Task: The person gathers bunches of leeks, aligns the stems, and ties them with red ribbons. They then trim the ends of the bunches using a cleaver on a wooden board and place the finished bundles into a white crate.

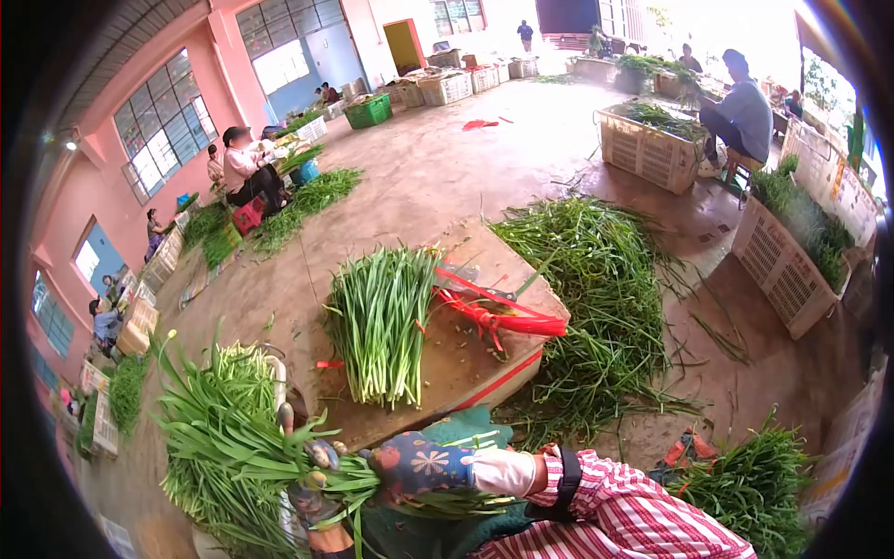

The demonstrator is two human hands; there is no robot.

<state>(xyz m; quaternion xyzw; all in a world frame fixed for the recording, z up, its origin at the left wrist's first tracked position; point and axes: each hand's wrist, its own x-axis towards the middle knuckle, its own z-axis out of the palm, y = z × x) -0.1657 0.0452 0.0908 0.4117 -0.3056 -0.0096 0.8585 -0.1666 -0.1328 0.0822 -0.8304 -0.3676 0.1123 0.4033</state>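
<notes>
Greens bunch w/ hands clenched

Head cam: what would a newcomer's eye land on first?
First, the big bunch of green stalks, gripped low in the frame by the right hand in a flowered glove. Next, the neat bundle lying on the wooden board at centre, beside bright red ties. A loose heap of greens spreads over the floor to the right.

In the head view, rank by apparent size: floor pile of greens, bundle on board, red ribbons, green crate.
1. floor pile of greens
2. bundle on board
3. red ribbons
4. green crate, far back, so true size unsure
</notes>
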